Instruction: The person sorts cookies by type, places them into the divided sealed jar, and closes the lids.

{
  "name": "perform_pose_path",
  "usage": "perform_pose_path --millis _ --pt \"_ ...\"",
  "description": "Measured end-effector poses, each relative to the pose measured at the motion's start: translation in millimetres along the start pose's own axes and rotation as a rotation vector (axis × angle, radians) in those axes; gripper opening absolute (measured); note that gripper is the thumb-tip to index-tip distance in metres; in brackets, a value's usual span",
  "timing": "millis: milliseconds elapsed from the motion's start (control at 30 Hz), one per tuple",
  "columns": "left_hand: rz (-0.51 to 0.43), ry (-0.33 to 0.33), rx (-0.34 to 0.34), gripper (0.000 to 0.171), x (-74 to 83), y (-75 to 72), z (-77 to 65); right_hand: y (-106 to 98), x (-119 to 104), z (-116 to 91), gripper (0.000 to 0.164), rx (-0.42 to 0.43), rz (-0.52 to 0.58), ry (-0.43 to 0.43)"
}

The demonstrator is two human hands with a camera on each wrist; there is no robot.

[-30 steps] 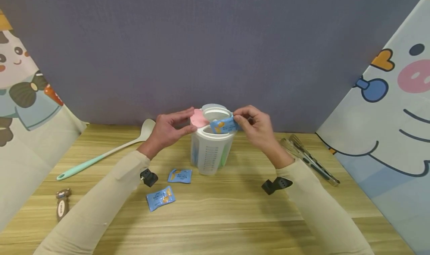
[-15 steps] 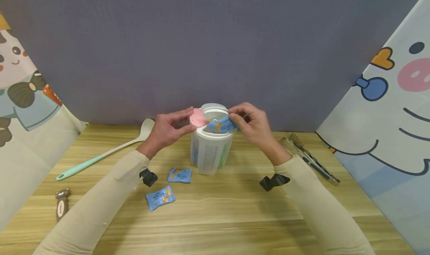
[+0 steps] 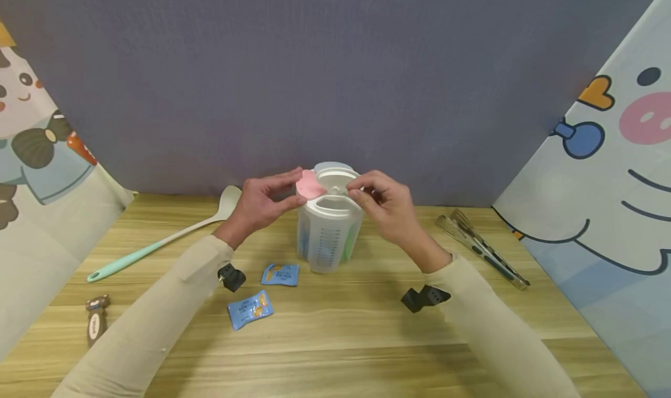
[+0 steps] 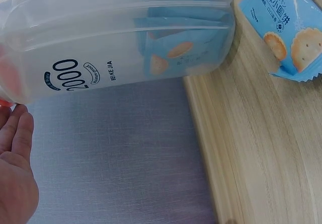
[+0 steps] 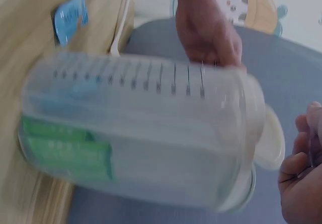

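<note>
A clear storage canister (image 3: 318,229) with a white divided top stands upright on the wooden table. My left hand (image 3: 259,203) holds its top from the left, thumb at the front and fingers behind, beside the pink lid (image 3: 310,186). Over the right side of the top is my right hand (image 3: 385,208), fingers loosely bent with nothing between them. The front compartment's opening is uncovered. Blue biscuit packets (image 4: 183,55) show through the wall in the left wrist view, and green packets (image 5: 70,156) in the right wrist view.
Two blue biscuit packets lie in front of the canister: one nearer (image 3: 250,310), one closer to it (image 3: 280,274). A ladle (image 3: 157,243) with a mint handle and a brown bear-shaped item (image 3: 96,319) lie left. Metal tongs (image 3: 482,249) lie right. A grey wall (image 3: 335,83) rises behind.
My right hand has moved left over the canister and let go of the blue biscuit packet, which has dropped into the front compartment. My left hand has stayed in place.
</note>
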State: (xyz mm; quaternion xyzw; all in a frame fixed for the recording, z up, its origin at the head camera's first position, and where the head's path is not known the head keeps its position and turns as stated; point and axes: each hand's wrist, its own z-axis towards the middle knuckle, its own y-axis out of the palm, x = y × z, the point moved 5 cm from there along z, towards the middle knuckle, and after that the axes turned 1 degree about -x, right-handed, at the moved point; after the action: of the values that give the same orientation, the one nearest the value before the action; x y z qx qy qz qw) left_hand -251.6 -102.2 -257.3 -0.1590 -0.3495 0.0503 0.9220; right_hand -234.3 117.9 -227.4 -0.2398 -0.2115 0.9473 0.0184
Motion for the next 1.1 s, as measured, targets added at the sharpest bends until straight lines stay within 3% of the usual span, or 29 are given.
perform_pose_path --millis 133,200,333,467,567,733,1100 --pt "0.005 0.016 -0.004 0.043 0.3 0.4 -0.3 20 -11 -13 0.004 -0.068 0.075 -0.067" --pt "0.016 0.030 -0.005 0.042 0.6 0.6 -0.6 34 -13 -22 0.008 -0.129 0.097 -0.101" --pt "0.033 0.054 0.002 0.042 1.4 0.5 -0.6 61 -12 -42 0.003 -0.241 0.104 -0.098" --pt "0.036 0.052 0.005 0.042 1.8 0.4 -0.5 85 0 -63 0.012 -0.323 0.103 0.004" --pt "0.037 0.042 0.006 0.042 1.9 0.5 -0.3 102 10 -76 0.009 -0.382 0.108 0.118" --pt "0.023 0.035 0.001 0.042 2.1 0.4 0.2 120 19 -88 0.010 -0.458 0.063 0.243" --pt "0.017 0.030 -0.004 0.042 2.4 -0.3 0.1 130 35 -101 0.015 -0.465 -0.030 0.373"
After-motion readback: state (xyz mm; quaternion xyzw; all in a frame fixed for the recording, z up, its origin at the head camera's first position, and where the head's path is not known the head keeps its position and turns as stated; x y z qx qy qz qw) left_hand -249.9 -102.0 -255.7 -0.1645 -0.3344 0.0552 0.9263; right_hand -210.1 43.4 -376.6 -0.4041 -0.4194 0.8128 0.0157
